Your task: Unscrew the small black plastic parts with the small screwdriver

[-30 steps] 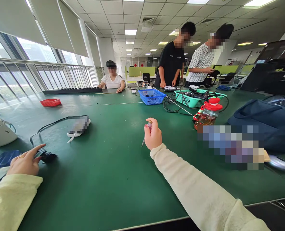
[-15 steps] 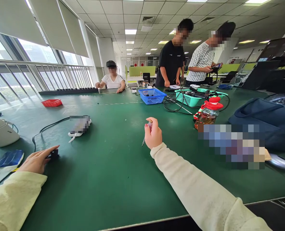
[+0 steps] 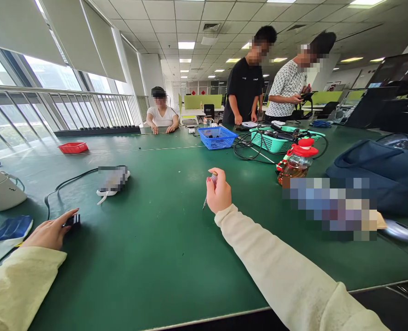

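My right hand (image 3: 220,194) is closed around a screwdriver (image 3: 204,202), above the middle of the green table. Its thin metal shaft slants down, and the handle's end shows between thumb and forefinger. At the left, my left hand (image 3: 47,234) grips a small black object (image 3: 74,220) with light stripes on its side. The fingers partly cover that object, so its kind is not clear. Just beyond this hand lies a white device (image 3: 112,193) with a black cable and a blurred-out top.
Blue gloves (image 3: 11,228) and a white appliance (image 3: 2,191) lie left. Farther back are a red tray (image 3: 73,147), a blue basket (image 3: 217,141) and a green basket (image 3: 274,145) with cables. A red-lidded jar (image 3: 295,168) and navy bag (image 3: 376,170) stand right. Three people are across the table.
My left hand has shifted slightly left and turned the small black object, so its light stripes show. My right hand keeps its hold on the screwdriver. The seated person's hand moved inward.
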`<action>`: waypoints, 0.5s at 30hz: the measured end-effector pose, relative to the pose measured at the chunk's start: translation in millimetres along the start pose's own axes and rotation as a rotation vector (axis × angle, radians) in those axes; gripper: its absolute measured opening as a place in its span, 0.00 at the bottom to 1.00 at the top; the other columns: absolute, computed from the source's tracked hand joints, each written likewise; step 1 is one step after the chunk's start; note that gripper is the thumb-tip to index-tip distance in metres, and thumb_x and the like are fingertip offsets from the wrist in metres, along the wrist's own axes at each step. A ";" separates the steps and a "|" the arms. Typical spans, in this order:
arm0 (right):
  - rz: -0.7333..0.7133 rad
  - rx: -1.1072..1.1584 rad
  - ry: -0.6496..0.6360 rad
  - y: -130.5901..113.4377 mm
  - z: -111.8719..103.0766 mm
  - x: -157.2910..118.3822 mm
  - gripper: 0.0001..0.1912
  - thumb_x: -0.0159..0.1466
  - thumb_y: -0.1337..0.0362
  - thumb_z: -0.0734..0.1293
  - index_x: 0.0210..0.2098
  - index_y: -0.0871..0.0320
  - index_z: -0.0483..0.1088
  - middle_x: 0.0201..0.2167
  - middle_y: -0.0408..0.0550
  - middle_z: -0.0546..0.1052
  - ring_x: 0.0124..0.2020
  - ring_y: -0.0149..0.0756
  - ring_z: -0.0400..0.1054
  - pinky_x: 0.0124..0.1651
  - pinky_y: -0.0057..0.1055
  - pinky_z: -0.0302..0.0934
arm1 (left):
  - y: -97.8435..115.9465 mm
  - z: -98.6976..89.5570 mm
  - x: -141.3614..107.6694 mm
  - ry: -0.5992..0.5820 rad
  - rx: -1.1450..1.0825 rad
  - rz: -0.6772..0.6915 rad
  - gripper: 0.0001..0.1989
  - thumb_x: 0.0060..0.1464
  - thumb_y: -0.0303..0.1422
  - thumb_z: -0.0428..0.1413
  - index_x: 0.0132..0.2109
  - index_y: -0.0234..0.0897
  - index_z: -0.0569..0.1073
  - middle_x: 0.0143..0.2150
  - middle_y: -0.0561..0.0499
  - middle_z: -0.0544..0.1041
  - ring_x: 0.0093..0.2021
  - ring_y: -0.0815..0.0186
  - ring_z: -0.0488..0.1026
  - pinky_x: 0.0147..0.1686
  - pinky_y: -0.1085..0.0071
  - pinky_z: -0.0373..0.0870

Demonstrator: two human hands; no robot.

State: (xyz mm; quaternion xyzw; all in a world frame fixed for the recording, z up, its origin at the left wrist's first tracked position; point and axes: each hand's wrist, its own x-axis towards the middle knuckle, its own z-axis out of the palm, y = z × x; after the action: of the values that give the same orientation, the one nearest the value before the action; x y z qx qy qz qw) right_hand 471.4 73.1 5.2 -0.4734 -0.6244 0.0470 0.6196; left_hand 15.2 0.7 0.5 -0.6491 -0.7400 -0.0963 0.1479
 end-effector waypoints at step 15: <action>0.009 -0.002 -0.019 0.3 0.4 -0.3 0.12 0.64 0.63 0.56 0.46 0.57 0.62 0.25 0.43 0.71 0.18 0.31 0.60 0.26 0.29 0.56 | -3.9 10.5 0.2 0.040 -0.138 -0.028 0.24 0.61 0.40 0.34 0.52 0.40 0.70 0.52 0.48 0.76 0.47 0.61 0.74 0.49 0.64 0.68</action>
State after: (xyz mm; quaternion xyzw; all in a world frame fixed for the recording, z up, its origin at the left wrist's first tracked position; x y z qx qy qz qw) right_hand 471.2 73.3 4.7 -0.4762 -0.6281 0.0535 0.6131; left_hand 10.3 3.9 -9.1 -0.6453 -0.7375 -0.1621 0.1159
